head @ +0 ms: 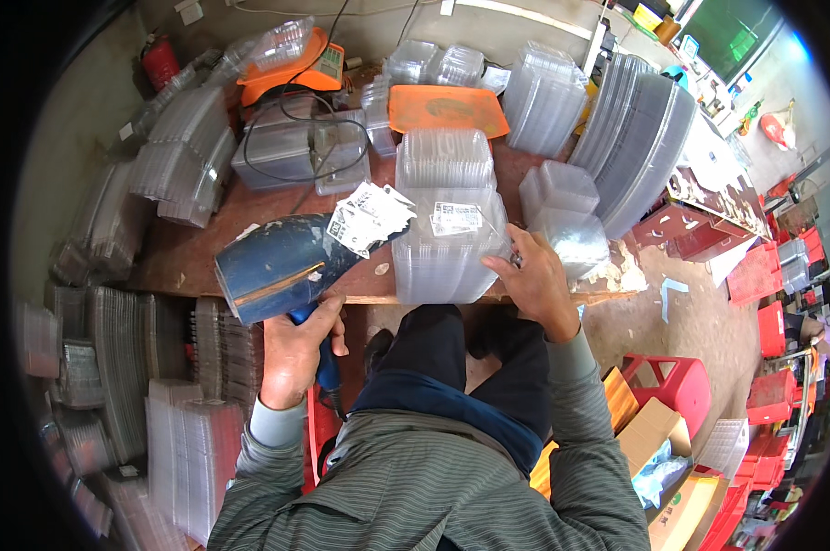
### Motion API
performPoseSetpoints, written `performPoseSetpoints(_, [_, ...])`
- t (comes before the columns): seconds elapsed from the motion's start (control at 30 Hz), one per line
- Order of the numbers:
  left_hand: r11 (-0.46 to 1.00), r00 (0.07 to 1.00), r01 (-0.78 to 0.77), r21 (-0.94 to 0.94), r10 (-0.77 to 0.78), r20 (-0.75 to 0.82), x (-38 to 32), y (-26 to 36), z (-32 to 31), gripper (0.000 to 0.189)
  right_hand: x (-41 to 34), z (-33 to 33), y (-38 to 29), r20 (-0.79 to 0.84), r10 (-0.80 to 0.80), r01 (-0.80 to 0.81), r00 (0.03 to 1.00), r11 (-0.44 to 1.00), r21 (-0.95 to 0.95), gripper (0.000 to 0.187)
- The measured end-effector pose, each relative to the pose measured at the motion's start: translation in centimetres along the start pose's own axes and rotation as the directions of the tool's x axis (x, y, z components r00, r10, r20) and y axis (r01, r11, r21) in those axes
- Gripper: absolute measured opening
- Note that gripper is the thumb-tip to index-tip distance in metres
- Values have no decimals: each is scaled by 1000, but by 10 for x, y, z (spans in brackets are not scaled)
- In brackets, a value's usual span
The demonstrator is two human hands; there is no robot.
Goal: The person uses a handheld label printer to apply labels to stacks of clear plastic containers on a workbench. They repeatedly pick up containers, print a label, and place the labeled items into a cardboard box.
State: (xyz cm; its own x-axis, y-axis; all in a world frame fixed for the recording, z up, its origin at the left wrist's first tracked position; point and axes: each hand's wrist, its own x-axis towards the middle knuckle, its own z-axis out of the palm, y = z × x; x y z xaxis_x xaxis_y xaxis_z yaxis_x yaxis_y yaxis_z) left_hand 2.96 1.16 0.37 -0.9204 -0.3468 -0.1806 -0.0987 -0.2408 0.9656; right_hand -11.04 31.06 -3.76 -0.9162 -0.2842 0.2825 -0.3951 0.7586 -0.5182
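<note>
My left hand (308,344) grips the blue handle of a worn dark-blue hair dryer (277,258), whose nozzle points right toward a stack of clear plastic containers (446,265). A wad of printed paper labels (368,219) sticks to the nozzle's upper side. On the stack's top lies a printed label (456,217). My right hand (535,275) rests at the right side of this stack, thumb and fingers apart by its corner. Whether the fingers pinch a container edge there is unclear. Behind it stands another stack of clear containers (444,160).
An orange tray (447,110) lies at the back of the wooden table (201,265). Clear container stacks (180,148) crowd the left, others (566,186) the right. A black cable (304,175) loops across the back left. On the floor at right are a red stool (676,389) and cardboard boxes (652,430).
</note>
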Motion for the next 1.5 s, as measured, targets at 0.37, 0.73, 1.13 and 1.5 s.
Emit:
performPoseSetpoints(0.37, [999, 999, -48, 23, 48, 12, -19, 11, -14, 12, 31, -6, -19, -223, -22, 56, 975, 987, 149, 48])
performPoseSetpoints(0.73, [991, 993, 18, 132, -33, 112, 10, -20, 15, 10, 107, -10, -43, 196, 462, -302, 865, 167, 938, 34])
performPoseSetpoints(1.13, [992, 994, 59, 113, -68, 80, 15, -20, 14, 19, 92, -101, 102, -67, 473, -70, 878, 266, 961, 28])
performPoseSetpoints(1.5, [994, 997, 48, 94, -54, 59, 13, -20, 17, 15, 12, -71, 257, 1, 707, -209, 707, 208, 955, 28])
